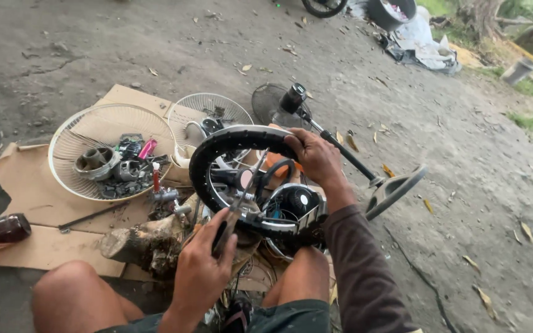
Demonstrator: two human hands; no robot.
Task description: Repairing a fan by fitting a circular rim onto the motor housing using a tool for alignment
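Observation:
My right hand (313, 155) grips the far rim of a small black-tyred wheel (229, 140) with silver spokes, held upright over my knees. My left hand (203, 264) holds a pair of pliers (240, 198) whose jaws reach up into the wheel near its hub (237, 179). A black round fan motor (295, 202) sits just right of the hub, under my right forearm. A rough wooden log (146, 242) lies left of my left hand.
A white fan grille (72, 139) holding several small metal parts lies on flattened cardboard (38, 191) at left. A second grille (212, 106) and a black fan stand with its base (396, 188) lie behind. A red-handled screwdriver (155, 177) stands by the grille. Dirt ground surrounds everything.

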